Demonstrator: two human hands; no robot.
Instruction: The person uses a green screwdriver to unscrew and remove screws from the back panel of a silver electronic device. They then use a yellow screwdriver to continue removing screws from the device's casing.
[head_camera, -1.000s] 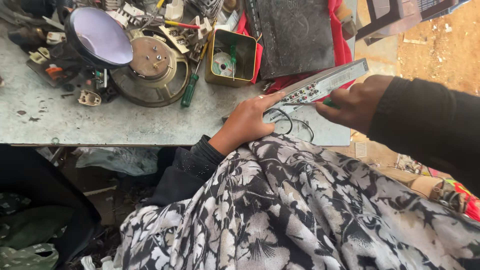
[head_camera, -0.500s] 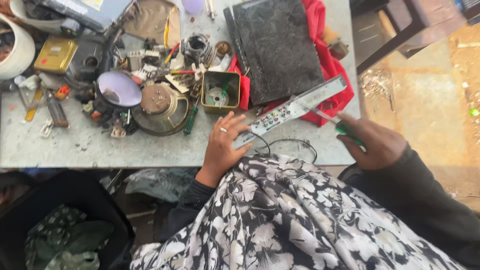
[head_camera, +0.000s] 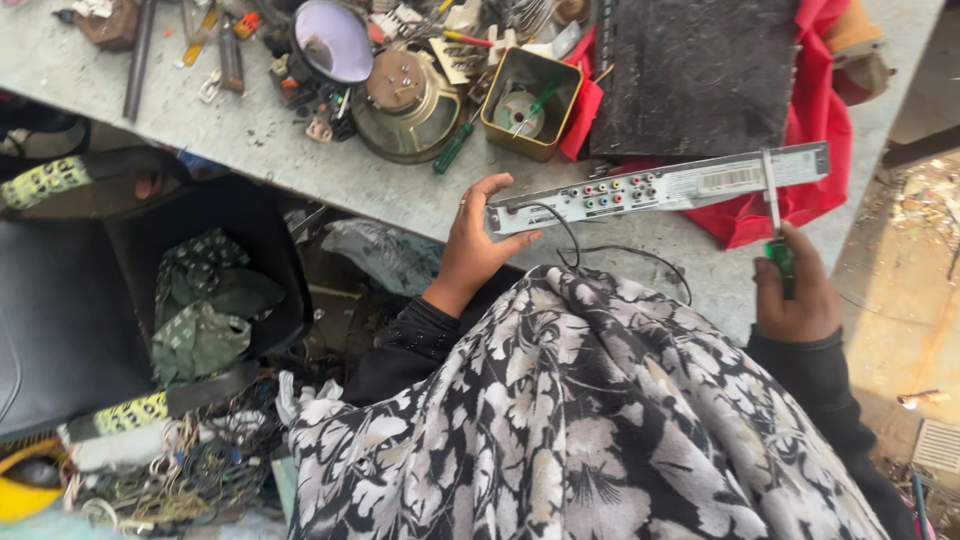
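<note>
Centrally at the back of the table (head_camera: 300, 170), a square brass-coloured tin (head_camera: 532, 103) is seen standing open, with a disc-like part and a green-handled tool lying inside it. At ten o'clock from the tin, a round speaker (head_camera: 405, 105) sits magnet-up, and a pale violet bowl-shaped cone (head_camera: 332, 40) is tilted just beside it. A green screwdriver (head_camera: 452, 148) lies between the speaker and the tin. Off the table's near edge, at eight o'clock, a dark bin (head_camera: 210, 270) is seen holding crumpled green cloth.

The silver player (head_camera: 655, 188), a long flat box, is stood on its edge near the table's front edge, its rear panel turned towards the wearer; coloured round sockets are set in a row along that panel, and a black cable (head_camera: 620, 255) trails from it over the table. A dark flat cover (head_camera: 695, 75) and a red cloth (head_camera: 810, 140) lie behind it at twelve o'clock.

The left hand (head_camera: 475, 240) is closed on the player's left end, thumb beneath and fingers over the top. The right hand (head_camera: 795, 295) is wrapped around a green-handled screwdriver (head_camera: 775, 215), whose shaft rises to the player's right end.

Bare table is left only in a narrow strip along the front edge and at the right corner; elsewhere the surface is crowded with parts.
</note>
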